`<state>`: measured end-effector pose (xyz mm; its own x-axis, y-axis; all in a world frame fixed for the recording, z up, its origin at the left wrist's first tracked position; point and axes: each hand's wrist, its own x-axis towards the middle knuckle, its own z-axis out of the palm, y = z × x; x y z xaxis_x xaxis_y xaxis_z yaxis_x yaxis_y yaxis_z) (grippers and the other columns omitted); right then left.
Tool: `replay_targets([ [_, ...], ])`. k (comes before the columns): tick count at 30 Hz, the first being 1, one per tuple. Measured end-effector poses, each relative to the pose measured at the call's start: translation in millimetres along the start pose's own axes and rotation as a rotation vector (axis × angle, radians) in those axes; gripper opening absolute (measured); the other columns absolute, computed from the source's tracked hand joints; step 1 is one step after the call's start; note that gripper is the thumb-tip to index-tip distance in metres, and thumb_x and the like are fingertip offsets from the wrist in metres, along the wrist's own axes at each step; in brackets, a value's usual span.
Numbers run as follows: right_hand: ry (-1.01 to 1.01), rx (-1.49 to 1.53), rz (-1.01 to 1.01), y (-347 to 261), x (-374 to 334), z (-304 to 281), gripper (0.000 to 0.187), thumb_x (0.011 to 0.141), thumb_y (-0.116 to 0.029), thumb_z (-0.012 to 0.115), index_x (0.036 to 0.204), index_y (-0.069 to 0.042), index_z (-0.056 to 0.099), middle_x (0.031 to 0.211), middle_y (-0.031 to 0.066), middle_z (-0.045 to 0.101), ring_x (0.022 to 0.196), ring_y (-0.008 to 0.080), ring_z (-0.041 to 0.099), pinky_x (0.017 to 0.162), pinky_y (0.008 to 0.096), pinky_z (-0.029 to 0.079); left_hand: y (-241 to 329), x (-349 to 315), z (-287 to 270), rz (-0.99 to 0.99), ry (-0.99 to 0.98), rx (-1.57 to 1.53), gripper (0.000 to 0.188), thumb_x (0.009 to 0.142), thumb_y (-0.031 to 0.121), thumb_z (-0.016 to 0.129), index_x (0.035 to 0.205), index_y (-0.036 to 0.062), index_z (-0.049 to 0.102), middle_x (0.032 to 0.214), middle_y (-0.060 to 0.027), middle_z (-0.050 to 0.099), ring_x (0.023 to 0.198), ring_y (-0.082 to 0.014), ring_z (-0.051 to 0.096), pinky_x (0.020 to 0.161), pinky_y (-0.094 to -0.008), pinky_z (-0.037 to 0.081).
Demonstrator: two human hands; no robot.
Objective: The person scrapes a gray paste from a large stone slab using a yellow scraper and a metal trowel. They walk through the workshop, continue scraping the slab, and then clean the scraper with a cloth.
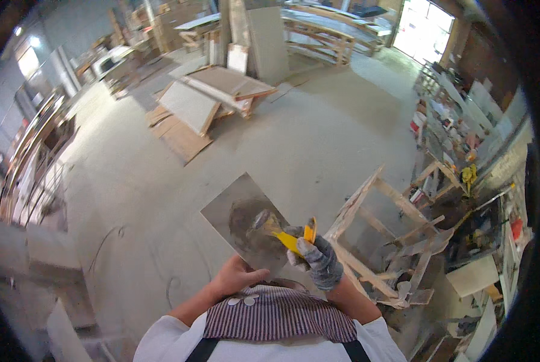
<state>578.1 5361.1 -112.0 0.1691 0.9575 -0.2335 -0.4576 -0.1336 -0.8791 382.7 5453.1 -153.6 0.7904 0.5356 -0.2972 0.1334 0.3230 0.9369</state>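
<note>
Overhead, the view takes in a wide workshop with a dusty concrete floor (318, 139), a heap of flat boards (212, 99) lying well apart from the person, and a rough wooden frame (381, 241) just beside their right arm. Closer in, a flat grey plate (240, 211) sits tilted in front of the chest, smeared at its middle with a dark patch of putty (249, 220). The left hand (237, 276), bare, grips the plate's near edge, its fingers curled under it. The right hand (315, 256), in a grey glove, has its fingers clamped on the yellow handle of a scraper (288, 238), whose blade seems to rest on the putty — the blade end is blurred, so contact is hard to confirm. Held by one edge only, the plate could tip if the scraper presses hard off-centre, and the putty might slide onto the floor. The frame's jutting slats stand near the right elbow — a wide stroke could catch them.
</note>
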Motion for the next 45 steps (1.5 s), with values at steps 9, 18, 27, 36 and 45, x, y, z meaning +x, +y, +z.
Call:
replay_targets([
  [9, 0.311, -1.303, -0.534, -59.7, 179.6, -87.0, 0.044, 0.072, -0.011, 0.065, 0.116, -0.006, 0.056, 0.093, 0.0166, 0.062, 0.080, 0.0318, 0.062, 0.070, 0.0361, 0.052, 76.8, 250.4, -44.3, -0.054, -0.281, -0.073, 0.039, 0.081, 0.004, 0.065, 0.117, -0.0013, 0.051, 0.112, -0.0082, 0.059, 0.103, -0.0181, 0.055, 0.092, -0.0319, 0.043],
  [18, 0.244, -1.360, -0.431, -129.6, 365.4, -243.3, 0.043, 0.072, -0.025, 0.068, 0.112, -0.009, 0.059, 0.088, 0.0157, 0.063, 0.075, 0.0309, 0.062, 0.068, 0.0371, 0.051, 99.0, 518.1, -64.9, -0.010, -0.278, 0.098, 0.030, 0.081, 0.009, 0.064, 0.108, -0.0009, 0.057, 0.101, -0.0071, 0.064, 0.090, -0.0158, 0.060, 0.082, -0.0293, 0.047],
  [27, 0.350, -1.217, -0.159, -219.6, 553.5, -435.3, 0.045, 0.077, -0.032, 0.067, 0.111, -0.006, 0.056, 0.098, 0.0172, 0.063, 0.088, 0.0329, 0.061, 0.077, 0.0368, 0.049, 175.9, 788.5, -15.1, -0.171, -0.182, 0.265, 0.030, 0.080, 0.019, 0.063, 0.103, -0.0018, 0.062, 0.094, -0.0060, 0.065, 0.086, -0.0144, 0.059, 0.080, -0.0271, 0.045],
  [36, 0.584, -0.877, -0.075, -325.6, 655.7, -650.5, 0.041, 0.084, -0.027, 0.061, 0.118, -0.005, 0.054, 0.095, 0.0127, 0.064, 0.085, 0.0209, 0.060, 0.078, 0.0330, 0.047, 207.6, 1095.1, 30.9, -0.292, -0.391, 0.267, 0.042, 0.078, 0.022, 0.070, 0.111, 0.0000, 0.055, 0.100, -0.0087, 0.063, 0.091, -0.0170, 0.059, 0.077, -0.0308, 0.046],
  [45, 0.883, 0.464, -0.393, -424.3, 683.2, -861.9, 0.007, 0.087, -0.013, 0.055, 0.091, -0.009, 0.060, 0.077, 0.0070, 0.061, 0.049, 0.0139, 0.051, 0.037, 0.0229, 0.038, 260.0, 1361.0, 136.0, -0.132, -0.664, 0.074, 0.035, 0.078, 0.017, 0.068, 0.106, -0.0022, 0.059, 0.095, -0.0101, 0.065, 0.089, -0.0194, 0.061, 0.078, -0.0313, 0.048],
])
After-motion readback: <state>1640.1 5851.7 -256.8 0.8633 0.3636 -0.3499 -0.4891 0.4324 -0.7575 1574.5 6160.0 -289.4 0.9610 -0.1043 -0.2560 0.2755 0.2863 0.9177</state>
